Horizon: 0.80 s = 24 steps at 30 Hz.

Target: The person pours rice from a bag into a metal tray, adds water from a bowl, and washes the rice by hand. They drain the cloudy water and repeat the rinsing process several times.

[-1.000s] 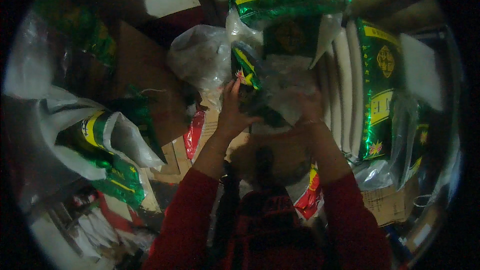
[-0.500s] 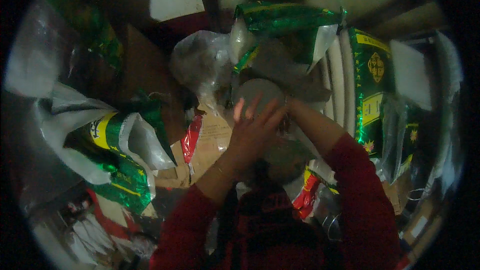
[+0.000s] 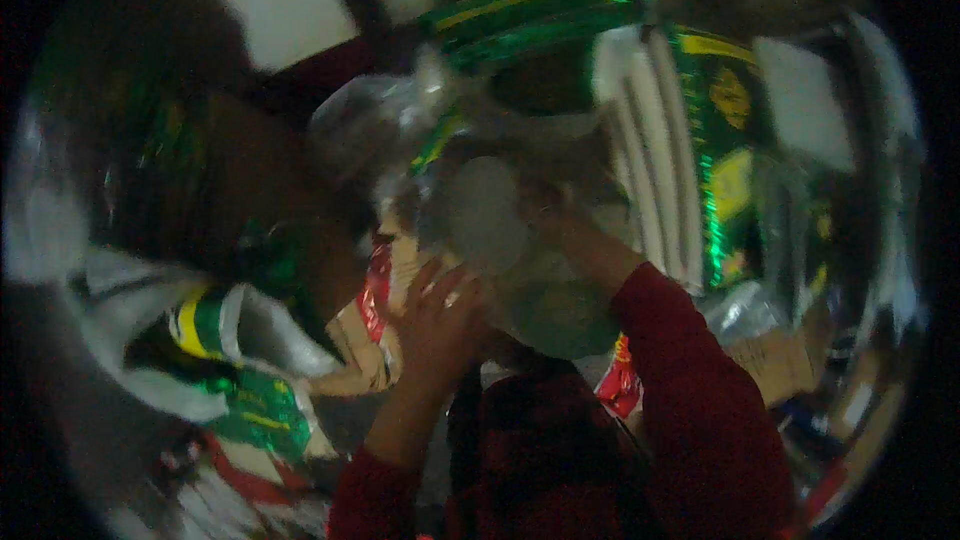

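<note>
A pale round disc-like thing (image 3: 489, 215) lies in the middle of the dim, blurred view; its kind is hard to make out. Spread fingers mark my left hand (image 3: 437, 312), which is just below and left of the disc and holds nothing I can see. At the disc's right edge is my right hand (image 3: 545, 210), its fingers smeared and dark, so whether they grip the disc does not show. Below the disc is a larger dull-green rounded surface (image 3: 565, 318), beside my right forearm.
Green foil bags stand behind the hands (image 3: 540, 25) and at the right (image 3: 735, 140), beside several upright pale folded edges (image 3: 650, 150). Another opened green bag (image 3: 255, 405) lies at the left. A clear plastic bag (image 3: 365, 105), cardboard (image 3: 365, 350) and a red packet (image 3: 622, 380) are close by.
My left hand has come off the pale round thing and moved down and left, uncovering it. The whole view has shifted, with most background things now farther left.
</note>
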Available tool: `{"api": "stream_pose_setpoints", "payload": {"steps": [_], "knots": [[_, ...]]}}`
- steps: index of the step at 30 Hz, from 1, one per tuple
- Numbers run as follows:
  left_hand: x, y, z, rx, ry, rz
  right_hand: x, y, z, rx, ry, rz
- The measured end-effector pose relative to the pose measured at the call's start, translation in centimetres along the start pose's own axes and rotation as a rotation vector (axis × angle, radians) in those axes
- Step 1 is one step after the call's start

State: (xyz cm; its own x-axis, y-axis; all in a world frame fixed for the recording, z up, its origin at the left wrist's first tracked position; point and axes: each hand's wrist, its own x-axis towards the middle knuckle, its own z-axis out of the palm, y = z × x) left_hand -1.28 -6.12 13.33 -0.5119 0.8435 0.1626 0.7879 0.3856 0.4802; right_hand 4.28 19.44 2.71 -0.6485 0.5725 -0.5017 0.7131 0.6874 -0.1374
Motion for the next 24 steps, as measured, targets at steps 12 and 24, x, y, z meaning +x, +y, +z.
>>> {"api": "stream_pose_setpoints", "payload": {"steps": [12,24], "knots": [[-5.8,2.3,-6.5,-0.001,-0.102,0.013,-3.7,-4.1,-3.8,0.253,0.192,0.224],[-7.1,2.1,-11.3,-0.377,-0.057,0.016,-30.7,12.5,-7.0,1.059,0.725,0.355]]}}
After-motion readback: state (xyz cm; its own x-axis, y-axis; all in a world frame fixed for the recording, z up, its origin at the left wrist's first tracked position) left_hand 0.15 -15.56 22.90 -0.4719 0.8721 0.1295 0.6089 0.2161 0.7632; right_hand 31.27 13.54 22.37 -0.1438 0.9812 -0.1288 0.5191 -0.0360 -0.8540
